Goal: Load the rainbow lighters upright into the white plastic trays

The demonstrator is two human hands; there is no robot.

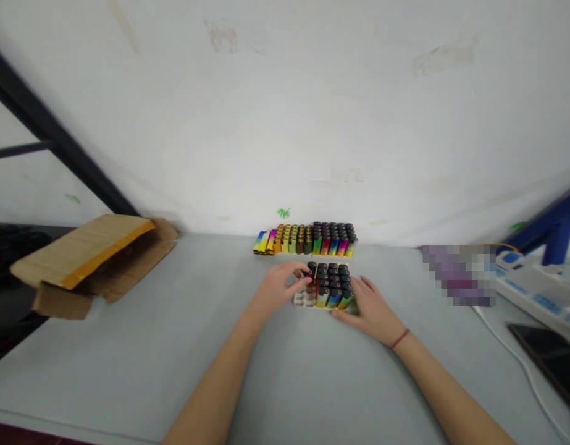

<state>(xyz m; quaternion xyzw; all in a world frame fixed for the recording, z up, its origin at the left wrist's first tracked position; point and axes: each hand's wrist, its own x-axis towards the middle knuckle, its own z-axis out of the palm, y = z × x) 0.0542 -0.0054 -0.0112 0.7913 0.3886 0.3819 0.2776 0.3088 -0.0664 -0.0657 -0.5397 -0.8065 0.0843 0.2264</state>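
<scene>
A white tray (pixel 305 301) with round holes lies on the table in front of me, several lighters (pixel 333 290) with black tops standing upright in it. Bare holes show at its front left. My left hand (pixel 281 285) is closed at the tray's left side, thumb and fingertips pinching a dark-topped lighter (pixel 307 274); its lower part is partly hidden by the fingers. Against the tray's right side rests my right hand (pixel 370 310), gripping it with the thumb at the front edge and the fingers along the right side.
Behind the tray stand more upright lighters (pixel 333 238) in rows, with loose colourful lighters (pixel 264 242) at their left. An opened cardboard box (pixel 94 253) lies at the left. At the right are a power strip (pixel 539 290), a white cable (pixel 511 352) and a phone (pixel 548 358).
</scene>
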